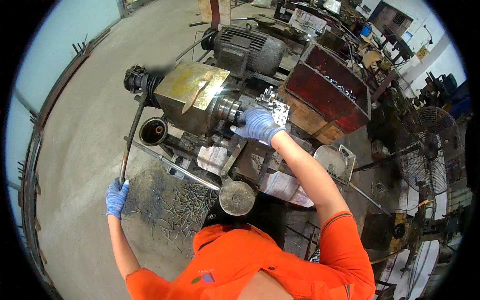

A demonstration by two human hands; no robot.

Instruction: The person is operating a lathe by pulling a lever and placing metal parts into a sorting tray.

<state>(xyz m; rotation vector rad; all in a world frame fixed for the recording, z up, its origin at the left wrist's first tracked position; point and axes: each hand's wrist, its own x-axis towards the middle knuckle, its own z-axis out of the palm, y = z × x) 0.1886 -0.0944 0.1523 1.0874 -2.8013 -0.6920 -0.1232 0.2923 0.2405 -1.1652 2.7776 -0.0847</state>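
Observation:
My left hand (117, 199), in a blue-grey knit glove, is wrapped round the lower end of a long metal lever (131, 137). This lever rises to the left end of a lathe headstock (182, 114) with a brass-coloured top plate (192, 82). Gloved alike, my right hand (259, 125) is at the steel collet chuck (228, 108) on the headstock's right side. Its thumb and fingers are curled together at the chuck's mouth. Whatever lies between them is hidden by the glove.
An electric motor (250, 50) sits behind the headstock. To the right, a dark red bin (325, 85) with small metal parts rests on a wooden block (305, 115). A round metal disc (237, 198) is close to my body. Metal swarf (185, 207) litters the floor; a caged fan (427, 150) stands far right.

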